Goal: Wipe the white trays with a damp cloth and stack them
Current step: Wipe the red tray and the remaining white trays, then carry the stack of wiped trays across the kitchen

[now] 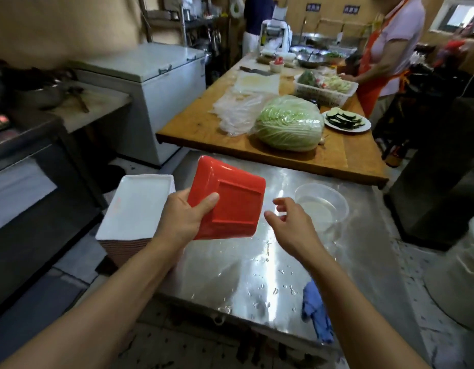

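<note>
My left hand (186,215) grips a tray (231,198) by its near left edge, its red underside facing me and tilted above the steel table (257,262). To the left stands a stack of trays (136,209), the top one showing its white inside, red edges visible below. My right hand (293,222) hovers just right of the held tray with fingers loosely spread, holding nothing. A blue cloth (317,312) lies crumpled at the table's near right edge, apart from both hands.
A clear plastic bowl of water (322,206) sits on the wet steel table beyond my right hand. Behind it, a wooden table (204,126) carries a cabbage (290,123), plastic bags, a plate of sliced vegetables and a basket. Two people work at the back right. A white chest freezer (156,83) stands at the left.
</note>
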`<state>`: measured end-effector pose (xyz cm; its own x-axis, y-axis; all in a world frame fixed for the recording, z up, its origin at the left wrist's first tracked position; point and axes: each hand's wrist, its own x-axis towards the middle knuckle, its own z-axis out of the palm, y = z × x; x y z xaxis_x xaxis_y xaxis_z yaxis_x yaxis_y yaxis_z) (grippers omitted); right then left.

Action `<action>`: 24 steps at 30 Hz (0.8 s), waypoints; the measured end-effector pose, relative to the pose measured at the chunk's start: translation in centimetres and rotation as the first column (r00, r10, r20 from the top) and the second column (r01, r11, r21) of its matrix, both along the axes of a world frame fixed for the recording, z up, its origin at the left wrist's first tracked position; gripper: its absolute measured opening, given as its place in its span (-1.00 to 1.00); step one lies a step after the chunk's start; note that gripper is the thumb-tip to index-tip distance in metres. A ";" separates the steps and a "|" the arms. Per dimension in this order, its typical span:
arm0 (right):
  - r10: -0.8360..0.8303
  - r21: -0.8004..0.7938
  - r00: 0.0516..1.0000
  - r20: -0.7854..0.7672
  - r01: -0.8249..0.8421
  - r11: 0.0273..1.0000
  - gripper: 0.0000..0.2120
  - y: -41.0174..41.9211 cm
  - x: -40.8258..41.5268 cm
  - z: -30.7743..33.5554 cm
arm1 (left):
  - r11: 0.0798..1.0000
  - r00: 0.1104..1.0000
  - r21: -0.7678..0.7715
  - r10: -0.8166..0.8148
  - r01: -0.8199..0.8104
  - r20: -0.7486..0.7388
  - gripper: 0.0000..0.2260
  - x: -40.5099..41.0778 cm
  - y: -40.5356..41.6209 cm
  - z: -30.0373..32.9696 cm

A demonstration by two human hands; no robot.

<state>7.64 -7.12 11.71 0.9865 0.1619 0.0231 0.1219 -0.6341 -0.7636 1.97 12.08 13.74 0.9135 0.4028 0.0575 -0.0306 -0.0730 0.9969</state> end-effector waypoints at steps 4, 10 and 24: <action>0.091 0.243 0.992 -0.088 -0.067 0.968 -0.67 4.4 -0.1 3.1 | 0.911 0.992 0.399 0.065 -0.104 0.112 -0.89 -1.6 2.1 2.3; 0.245 0.574 0.910 -0.335 -0.009 0.819 -0.68 10.1 -0.7 6.1 | 0.406 0.971 0.888 -0.004 -0.217 0.240 -0.84 -4.3 6.1 3.6; 0.113 0.356 0.941 -0.318 0.008 0.934 -0.83 22.5 -1.6 1.2 | -0.093 0.973 0.991 -0.220 -0.092 0.070 -0.84 -4.9 17.1 -1.1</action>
<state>6.06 15.42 12.86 0.9379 0.2547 -0.2356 -0.1480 -0.3204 -0.9356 -2.96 29.16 12.69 0.8397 -0.2940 0.4565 -0.2336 -0.9545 -0.1852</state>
